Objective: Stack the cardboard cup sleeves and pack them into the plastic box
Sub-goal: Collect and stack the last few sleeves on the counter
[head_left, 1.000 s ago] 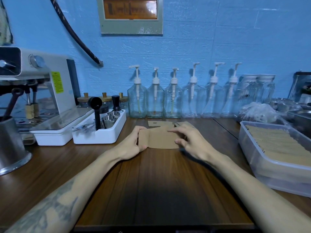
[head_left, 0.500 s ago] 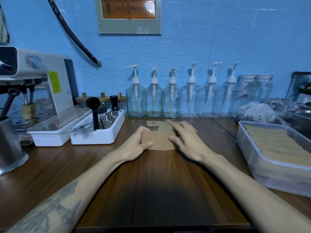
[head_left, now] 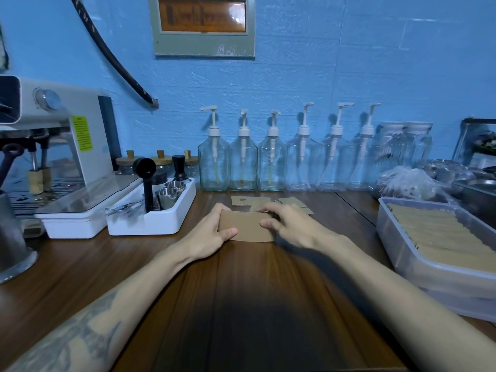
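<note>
A small stack of flat brown cardboard cup sleeves [head_left: 248, 226] stands on its edge on the wooden counter, tilted toward me. My left hand [head_left: 212, 232] grips its left end, thumb in front. My right hand [head_left: 288, 226] holds its right end, fingers curled over the top. Behind the hands two or three loose sleeves [head_left: 243, 201] lie flat on the counter. At the right stands a clear plastic box [head_left: 391, 237] filled with a row of sleeves.
A row of glass pump bottles [head_left: 243, 162] lines the blue wall. A white tray of coffee tools [head_left: 150, 220] and an espresso machine [head_left: 53, 146] stand at the left, a metal jug [head_left: 10, 237] at the far left. Metal pans and a plastic bag sit at the back right.
The stack has been tipped up from lying flat to standing on edge. Both hands have closed around its ends; my right hand's fingers have curled in over the top.
</note>
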